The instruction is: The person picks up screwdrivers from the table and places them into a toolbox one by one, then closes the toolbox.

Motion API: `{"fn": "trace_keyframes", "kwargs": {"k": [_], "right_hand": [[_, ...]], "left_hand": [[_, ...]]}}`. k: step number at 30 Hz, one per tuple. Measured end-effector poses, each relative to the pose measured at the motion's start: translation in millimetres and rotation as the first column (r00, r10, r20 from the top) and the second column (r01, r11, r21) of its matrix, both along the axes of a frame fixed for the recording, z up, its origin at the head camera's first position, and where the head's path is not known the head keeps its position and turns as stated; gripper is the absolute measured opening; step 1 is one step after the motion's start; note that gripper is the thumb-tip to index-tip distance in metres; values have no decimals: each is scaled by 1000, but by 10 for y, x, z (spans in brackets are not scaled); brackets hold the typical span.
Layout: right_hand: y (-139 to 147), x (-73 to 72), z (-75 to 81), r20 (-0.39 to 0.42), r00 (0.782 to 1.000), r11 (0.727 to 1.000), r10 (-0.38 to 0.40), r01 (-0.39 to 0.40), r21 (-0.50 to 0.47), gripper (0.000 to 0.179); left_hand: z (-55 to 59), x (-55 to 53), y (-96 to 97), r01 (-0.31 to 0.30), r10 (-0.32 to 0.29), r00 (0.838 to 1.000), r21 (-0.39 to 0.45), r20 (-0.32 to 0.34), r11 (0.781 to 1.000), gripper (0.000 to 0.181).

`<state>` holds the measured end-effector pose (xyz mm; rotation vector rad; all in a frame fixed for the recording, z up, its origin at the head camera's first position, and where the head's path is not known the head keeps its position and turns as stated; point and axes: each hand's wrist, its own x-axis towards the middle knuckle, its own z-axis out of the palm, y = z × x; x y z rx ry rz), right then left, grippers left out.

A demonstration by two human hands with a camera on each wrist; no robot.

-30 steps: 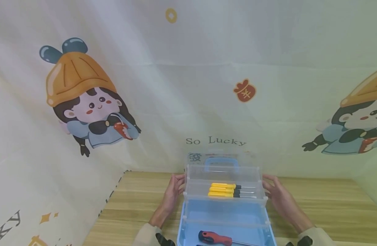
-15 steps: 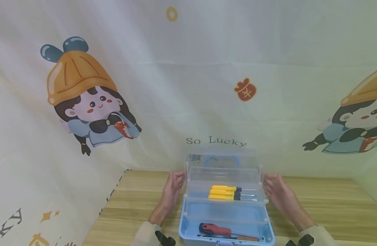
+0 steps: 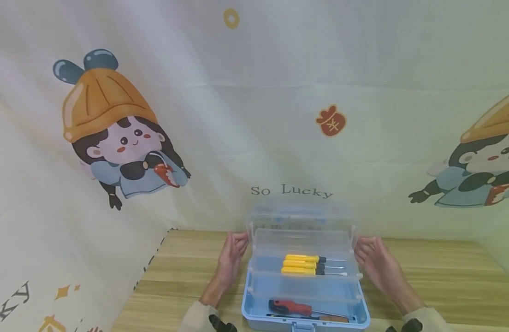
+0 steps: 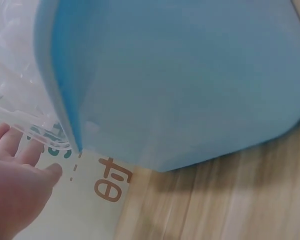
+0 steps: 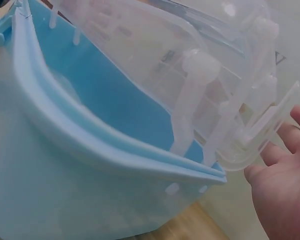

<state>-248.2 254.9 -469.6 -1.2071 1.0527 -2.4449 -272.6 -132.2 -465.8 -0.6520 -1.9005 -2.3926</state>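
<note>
A light blue toolbox (image 3: 245, 310) stands with its clear lid (image 3: 301, 210) raised at the back and its clear trays (image 3: 266, 263) fanned out. Several yellow-handled screwdrivers (image 3: 299, 265) lie on one tray. Down in the base are a red and black screwdriver (image 3: 291, 307) and a thin tool with a brownish part (image 3: 333, 318). My left hand (image 3: 230, 260) has its fingertips at the lid's left side; the left wrist view shows those fingers (image 4: 31, 151) extended by the clear edge. On the opposite side my right hand (image 3: 378, 263) touches the lid's edge, fingers (image 5: 276, 152) partly behind it.
The toolbox sits on a wood-grain table (image 3: 437, 281). A pale printed cloth (image 3: 221, 138) hangs close behind the lid and along the left. A blue latch (image 3: 303, 327) is on the box front.
The lid has swung up and forward from its leaned-back position, and the trays with the yellow screwdrivers have sunk a little. The box's front edge and latch have come into view.
</note>
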Motion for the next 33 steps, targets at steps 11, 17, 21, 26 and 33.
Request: {"fn": "trace_keyframes", "kwargs": {"k": [11,17,21,26,33], "right_hand": [[3,56,-10,-138,987,992,-85,97,81,59],[21,108,24,-110,992,988,-64,79,132,62],[43,156,42,-86,986,960,-146,162,227,56],[62,200,24,-91,970,920,-224,242,307,51],[24,325,70,-80,954,870,-290,298,394,51]], "left_hand": [[22,134,-57,-19,14,999,-110,-44,994,67],[34,204,-70,-51,45,998,-128,-51,990,61],[28,239,-79,-85,78,995,-126,-54,988,56],[22,281,-83,-85,82,996,-89,-30,992,44],[-1,397,-100,-8,10,999,-72,40,997,59]]}}
